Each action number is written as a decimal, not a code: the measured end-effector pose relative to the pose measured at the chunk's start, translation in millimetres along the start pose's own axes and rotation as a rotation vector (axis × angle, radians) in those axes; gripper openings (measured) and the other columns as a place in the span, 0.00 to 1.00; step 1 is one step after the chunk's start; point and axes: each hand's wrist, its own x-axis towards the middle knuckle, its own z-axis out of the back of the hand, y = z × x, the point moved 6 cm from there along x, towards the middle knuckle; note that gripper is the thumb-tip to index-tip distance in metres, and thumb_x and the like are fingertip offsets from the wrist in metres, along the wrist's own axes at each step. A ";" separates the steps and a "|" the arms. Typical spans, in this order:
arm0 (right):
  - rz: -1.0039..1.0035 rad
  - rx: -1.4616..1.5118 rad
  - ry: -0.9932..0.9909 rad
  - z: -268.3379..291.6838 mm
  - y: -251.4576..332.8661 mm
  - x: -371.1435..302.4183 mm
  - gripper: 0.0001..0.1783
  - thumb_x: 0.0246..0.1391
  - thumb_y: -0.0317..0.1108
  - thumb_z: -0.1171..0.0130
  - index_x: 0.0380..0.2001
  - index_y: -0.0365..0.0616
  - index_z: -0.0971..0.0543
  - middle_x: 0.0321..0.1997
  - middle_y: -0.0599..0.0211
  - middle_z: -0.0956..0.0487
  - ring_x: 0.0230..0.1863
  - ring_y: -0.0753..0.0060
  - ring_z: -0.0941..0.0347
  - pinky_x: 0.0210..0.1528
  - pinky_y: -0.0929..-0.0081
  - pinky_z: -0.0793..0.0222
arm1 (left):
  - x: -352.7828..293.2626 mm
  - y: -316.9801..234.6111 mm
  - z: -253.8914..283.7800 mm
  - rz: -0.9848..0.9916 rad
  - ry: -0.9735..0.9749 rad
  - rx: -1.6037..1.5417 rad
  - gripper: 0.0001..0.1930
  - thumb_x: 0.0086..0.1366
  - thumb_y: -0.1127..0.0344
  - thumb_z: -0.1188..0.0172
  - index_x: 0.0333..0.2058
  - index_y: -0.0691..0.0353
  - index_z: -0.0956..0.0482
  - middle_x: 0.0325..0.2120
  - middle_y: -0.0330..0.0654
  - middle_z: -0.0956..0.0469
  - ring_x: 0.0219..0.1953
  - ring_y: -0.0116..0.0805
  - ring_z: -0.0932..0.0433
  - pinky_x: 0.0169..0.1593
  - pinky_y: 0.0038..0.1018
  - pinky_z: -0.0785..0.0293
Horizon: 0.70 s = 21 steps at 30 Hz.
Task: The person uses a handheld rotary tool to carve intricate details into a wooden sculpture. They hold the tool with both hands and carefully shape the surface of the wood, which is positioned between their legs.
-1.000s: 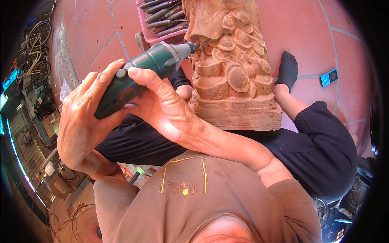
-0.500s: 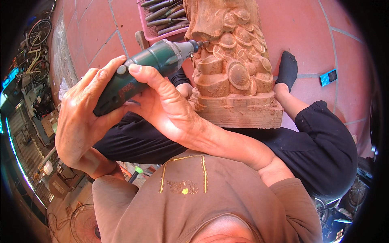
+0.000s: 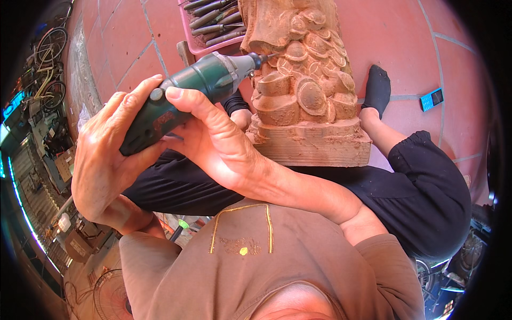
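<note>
Gripping green rotary tool (image 3: 186, 98) | left hand (image 3: 101, 160), right hand (image 3: 213, 144) closed around it | bit touching wooden carving (image 3: 304, 80)

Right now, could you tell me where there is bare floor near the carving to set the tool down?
Bare red floor tiles lie to the right of the tall reddish wooden carving, between it and the small blue phone. More lie upper left, beside the pink tray of chisels. It is crowded around the carving's base, with the legs and the black-socked foot.

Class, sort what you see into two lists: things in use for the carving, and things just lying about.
In use:
left hand
right hand
green rotary tool
wood carving

Lying about:
pink tray of chisels
blue phone
bicycle
fan
</note>
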 end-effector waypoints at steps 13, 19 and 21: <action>0.014 -0.017 -0.015 -3.1 -1.3 1.2 0.21 0.55 0.48 0.29 0.49 0.55 0.23 0.48 0.78 0.21 0.52 0.82 0.29 0.56 0.71 0.37 | 0.5 5.7 0.9 -0.032 -0.014 -0.013 0.41 0.42 0.73 0.28 0.61 0.58 0.26 0.35 0.48 0.24 0.37 0.52 0.21 0.41 0.39 0.25; 0.012 -0.022 -0.003 -0.1 -1.5 1.7 0.21 0.55 0.48 0.29 0.48 0.55 0.23 0.48 0.78 0.21 0.53 0.82 0.29 0.57 0.71 0.38 | 1.1 5.1 0.2 -0.039 -0.018 -0.028 0.41 0.42 0.73 0.27 0.61 0.57 0.26 0.36 0.47 0.23 0.38 0.51 0.20 0.42 0.39 0.24; 0.014 -0.024 -0.010 0.0 -1.3 1.8 0.21 0.55 0.48 0.29 0.48 0.56 0.23 0.48 0.78 0.21 0.53 0.82 0.29 0.57 0.71 0.39 | 1.3 5.0 0.1 -0.050 -0.025 -0.027 0.41 0.42 0.73 0.27 0.61 0.57 0.26 0.36 0.47 0.23 0.38 0.51 0.20 0.42 0.39 0.24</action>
